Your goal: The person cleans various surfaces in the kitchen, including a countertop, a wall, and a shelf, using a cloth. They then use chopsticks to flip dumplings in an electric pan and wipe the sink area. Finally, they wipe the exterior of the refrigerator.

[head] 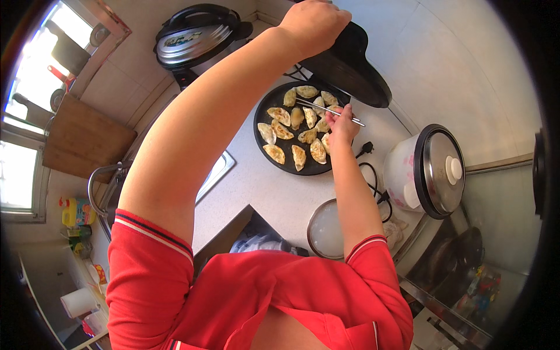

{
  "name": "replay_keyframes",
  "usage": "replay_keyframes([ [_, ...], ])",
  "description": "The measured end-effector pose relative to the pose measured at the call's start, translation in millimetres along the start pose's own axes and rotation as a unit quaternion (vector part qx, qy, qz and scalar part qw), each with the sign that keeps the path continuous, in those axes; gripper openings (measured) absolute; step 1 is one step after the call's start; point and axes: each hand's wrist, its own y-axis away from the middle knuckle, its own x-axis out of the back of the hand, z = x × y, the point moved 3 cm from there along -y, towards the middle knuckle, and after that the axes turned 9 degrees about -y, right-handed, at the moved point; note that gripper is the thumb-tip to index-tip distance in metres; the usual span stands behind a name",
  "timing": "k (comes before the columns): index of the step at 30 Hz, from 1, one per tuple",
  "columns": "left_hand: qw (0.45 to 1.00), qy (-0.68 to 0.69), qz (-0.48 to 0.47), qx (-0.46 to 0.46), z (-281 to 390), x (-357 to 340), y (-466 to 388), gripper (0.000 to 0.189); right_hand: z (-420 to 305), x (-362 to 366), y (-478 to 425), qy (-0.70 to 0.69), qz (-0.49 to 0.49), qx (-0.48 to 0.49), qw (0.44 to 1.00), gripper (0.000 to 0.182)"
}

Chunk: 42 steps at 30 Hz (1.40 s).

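Note:
My left hand (pixel 317 28) grips the upper edge of a black lid (pixel 356 70) at the top of the view, holding it tilted up; the fingers are partly hidden. Beneath it lies a round black electric griddle pan (pixel 288 165) with several browned dumplings (pixel 280 115) spread over it. In my right hand (pixel 342 124) is a pair of metal chopsticks (pixel 316 106), reaching across the pan from its right side. Their tips are beside a dumpling (pixel 289 97) near the pan's far left edge; whether they touch it I cannot tell.
A rice cooker (pixel 402 168) with a black plug and cord (pixel 372 173) stands to the right. Near my right forearm sits a round glass lid (pixel 323 229). An electric pressure cooker (pixel 197 43) is at the back left, and a sink faucet (pixel 94 188) lies left.

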Motion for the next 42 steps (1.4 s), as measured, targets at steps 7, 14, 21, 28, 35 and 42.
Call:
replay_keyframes([
  [7,1.0,-0.006,0.003,-0.011,-1,0,0,0.008,-25,4,43,0.19,-0.217,0.152,0.945,0.026],
  [14,1.0,-0.006,0.025,-0.015,-1,-2,2,0.007,-41,12,94,0.313,-0.459,0.417,0.72,0.005],
  [21,1.0,-0.009,0.008,-0.011,0,-1,1,0.008,-35,19,103,0.362,-0.552,0.391,0.641,0.008],
  [28,1.0,-0.008,0.007,-0.004,1,0,1,0.008,-6,7,76,0.324,-0.476,0.399,0.713,0.008],
  [35,1.0,-0.017,-0.007,0.0,1,1,3,0.009,24,4,34,0.024,-0.073,-0.096,0.992,0.027],
  [42,1.0,-0.002,-0.008,-0.004,0,1,3,0.01,14,14,27,0.014,-0.073,-0.066,0.995,0.029],
])
